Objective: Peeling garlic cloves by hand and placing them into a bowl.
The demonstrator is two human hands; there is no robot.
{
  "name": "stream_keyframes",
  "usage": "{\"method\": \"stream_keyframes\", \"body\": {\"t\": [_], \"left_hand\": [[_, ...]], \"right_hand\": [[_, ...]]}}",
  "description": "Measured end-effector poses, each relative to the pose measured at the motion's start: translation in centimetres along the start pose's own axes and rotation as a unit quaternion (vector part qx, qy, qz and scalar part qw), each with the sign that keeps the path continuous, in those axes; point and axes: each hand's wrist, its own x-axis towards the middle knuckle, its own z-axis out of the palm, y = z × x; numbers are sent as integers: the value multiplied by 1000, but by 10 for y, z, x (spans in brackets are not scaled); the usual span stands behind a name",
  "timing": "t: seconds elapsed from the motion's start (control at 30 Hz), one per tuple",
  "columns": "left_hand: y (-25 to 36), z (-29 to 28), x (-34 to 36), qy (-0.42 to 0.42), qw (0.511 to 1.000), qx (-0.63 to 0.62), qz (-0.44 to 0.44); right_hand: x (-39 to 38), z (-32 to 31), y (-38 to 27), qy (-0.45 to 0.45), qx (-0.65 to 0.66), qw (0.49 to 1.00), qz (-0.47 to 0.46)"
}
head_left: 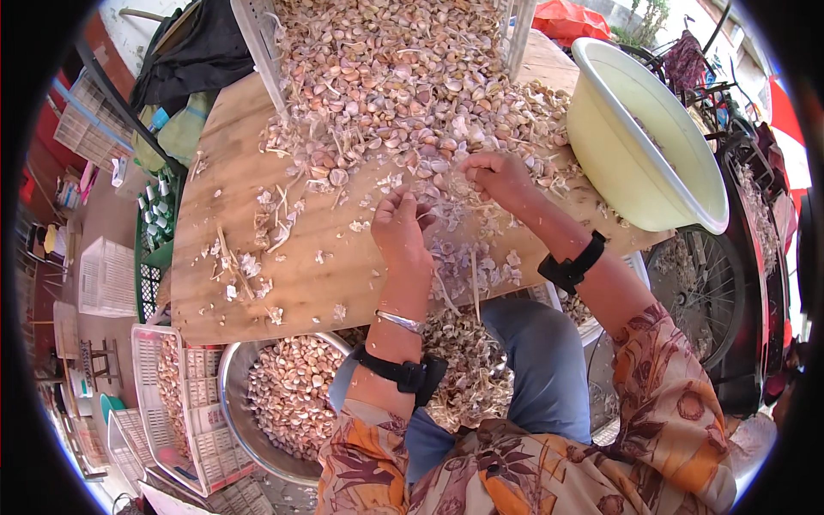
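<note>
A big pile of garlic cloves with loose papery skins spreads over the wooden table. My left hand is held above the boards just short of the pile, thumb and fingers pinched together. To its right, my right hand hovers by the near edge of the cloves, its fingers curled in a pinch. Whatever either pinch holds is too small or hidden to make out. Scraps of garlic skin lie below and between the two hands.
A pale yellow basin leans at the table's right. Below the front edge are a metal bowl of cloves and a white plastic crate. Green bottles stand left; a spoked wheel is at right.
</note>
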Motion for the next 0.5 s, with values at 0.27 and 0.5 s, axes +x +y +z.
{"method": "stream_keyframes", "body": {"t": [0.27, 0.5], "left_hand": [[16, -29, -7, 27, 992, -119, -27], [8, -24, 1, 25, 990, -124, -65]], "right_hand": [[-34, -3, -45, -39, -89, 995, -37], [44, 49, -21, -33, -420, 890, -174]]}}
